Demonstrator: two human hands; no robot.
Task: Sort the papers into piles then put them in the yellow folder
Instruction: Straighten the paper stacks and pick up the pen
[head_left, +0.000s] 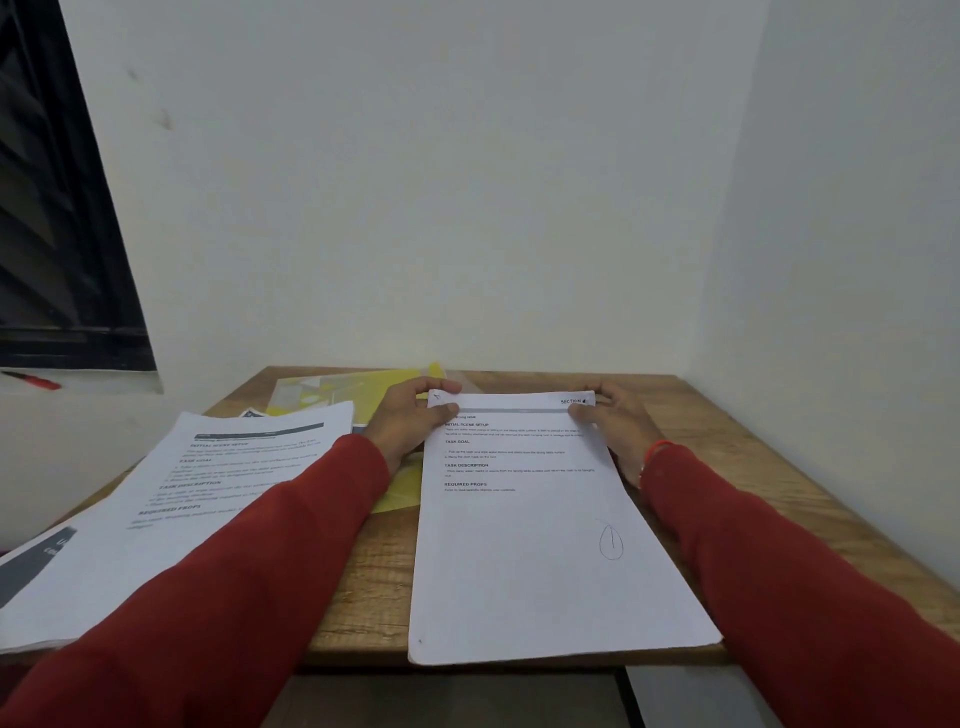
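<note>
A white printed sheet or thin stack of papers lies on the right half of the wooden table, its near edge hanging over the front. My left hand pinches its far left corner between thumb and fingers. At the far right corner my right hand pinches it the same way. A second pile of printed papers lies at the left, partly over the table's edge. The yellow folder lies flat behind and between the two, partly covered by the left pile and my left arm.
The wooden table stands in a corner, with white walls behind and at the right. A red pen lies on a ledge at the far left under a dark window. A dark-covered booklet sticks out below the left pile.
</note>
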